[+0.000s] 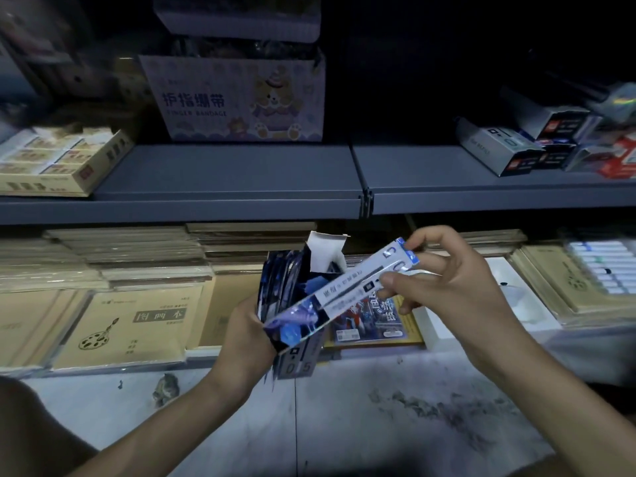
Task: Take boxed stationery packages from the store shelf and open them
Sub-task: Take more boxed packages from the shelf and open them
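My left hand [246, 333] grips an opened dark blue stationery box [296, 363] from the left side, its white top flap [325, 251] standing up. Several flat blue packets stand inside it. My right hand [444, 287] pinches the upper end of one long white-and-blue packet [347, 290], printed "0.5". That packet slants from the box's lower left up to the right, in front of the box. More boxes of the same kind [516, 146] lie on the grey shelf [241, 177] at the upper right.
A pastel "Finger Bandage" carton [241, 98] stands at the shelf's back, a yellow tray of small boxes [58, 160] at its left. Below lie stacks of tan sketch pads [130, 325], a colourful booklet [375, 321] and a pack of white pens [602, 266]. A stained white floor [344, 425] runs beneath.
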Motion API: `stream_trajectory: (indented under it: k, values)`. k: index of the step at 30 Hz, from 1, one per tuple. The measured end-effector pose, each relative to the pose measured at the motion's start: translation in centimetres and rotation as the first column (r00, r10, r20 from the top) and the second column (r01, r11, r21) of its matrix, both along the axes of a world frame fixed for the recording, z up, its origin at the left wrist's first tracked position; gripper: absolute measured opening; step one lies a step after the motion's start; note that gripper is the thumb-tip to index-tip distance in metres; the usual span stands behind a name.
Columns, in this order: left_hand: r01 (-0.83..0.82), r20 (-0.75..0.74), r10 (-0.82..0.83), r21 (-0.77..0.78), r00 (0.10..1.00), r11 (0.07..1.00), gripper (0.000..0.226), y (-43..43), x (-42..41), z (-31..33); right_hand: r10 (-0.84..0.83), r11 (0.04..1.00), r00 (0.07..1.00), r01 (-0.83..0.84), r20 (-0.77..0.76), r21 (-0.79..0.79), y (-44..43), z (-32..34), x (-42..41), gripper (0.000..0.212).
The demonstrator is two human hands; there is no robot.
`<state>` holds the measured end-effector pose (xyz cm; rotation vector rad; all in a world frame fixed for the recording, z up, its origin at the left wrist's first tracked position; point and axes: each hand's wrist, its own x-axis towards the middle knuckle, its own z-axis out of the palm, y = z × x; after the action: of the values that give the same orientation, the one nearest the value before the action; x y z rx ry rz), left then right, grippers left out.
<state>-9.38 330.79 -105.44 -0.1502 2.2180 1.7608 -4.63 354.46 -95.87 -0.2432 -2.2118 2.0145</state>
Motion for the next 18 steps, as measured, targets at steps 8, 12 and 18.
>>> stream_trajectory:
  k: [8, 12, 18]
  values:
    - [-0.102, -0.057, 0.106, 0.074, 0.993, 0.992, 0.033, -0.1, 0.7, 1.2, 0.002, 0.979, 0.997, 0.015, 0.082, -0.202, 0.6, -0.1, -0.2, 0.025]
    - [-0.098, -0.043, 0.103, 0.109, 0.994, 0.989, 0.039, -0.2, 0.8, 1.4, -0.024, 0.968, 0.994, 0.050, 0.107, -0.247, 0.8, -0.3, -0.2, 0.014]
    - [-0.093, -0.057, 0.099, 0.096, 0.993, 0.991, 0.038, -0.3, 0.7, 1.5, -0.064, 0.989, 0.997, 0.069, 0.041, -0.130, 0.2, -0.2, -0.2, 0.014]
